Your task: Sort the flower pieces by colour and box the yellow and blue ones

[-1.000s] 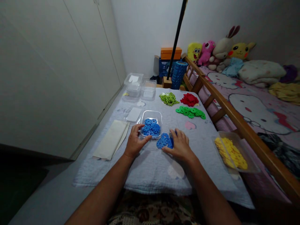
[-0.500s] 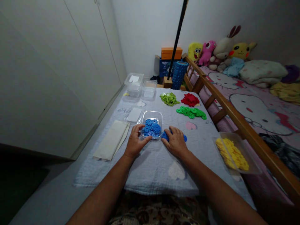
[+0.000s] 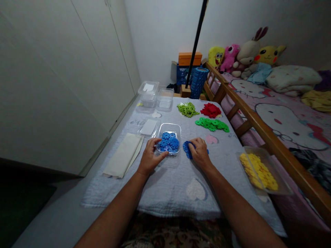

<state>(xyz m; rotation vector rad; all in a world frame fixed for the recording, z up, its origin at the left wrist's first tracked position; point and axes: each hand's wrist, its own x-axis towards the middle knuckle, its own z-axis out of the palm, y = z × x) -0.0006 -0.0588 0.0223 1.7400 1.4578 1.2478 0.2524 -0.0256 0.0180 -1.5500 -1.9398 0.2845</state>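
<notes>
A clear plastic container (image 3: 180, 137) stands on the cloth-covered table, with several blue notched plastic discs (image 3: 170, 142) inside. My left hand (image 3: 151, 156) grips its near left corner, fingers at the left side and thumb along the front wall. Just right of the container, my right hand (image 3: 199, 151) is curled over a small pile of blue discs (image 3: 186, 148). Its fingers are closed on some of them; how many is hidden under the palm. A clear lid with a white label (image 3: 149, 127) lies left of the container.
Piles of lime discs (image 3: 188, 109), red discs (image 3: 210, 110) and green discs (image 3: 212, 124) lie at the back right. A container of yellow discs (image 3: 258, 172) sits at the right edge by the wooden bed rail (image 3: 240, 112). Clear containers (image 3: 164, 100) stand far left; folded cloth (image 3: 124, 155) lies nearer.
My right hand has drawn slightly right, away from the container, and its fingers have curled in on the blue discs. My left hand keeps its place on the container.
</notes>
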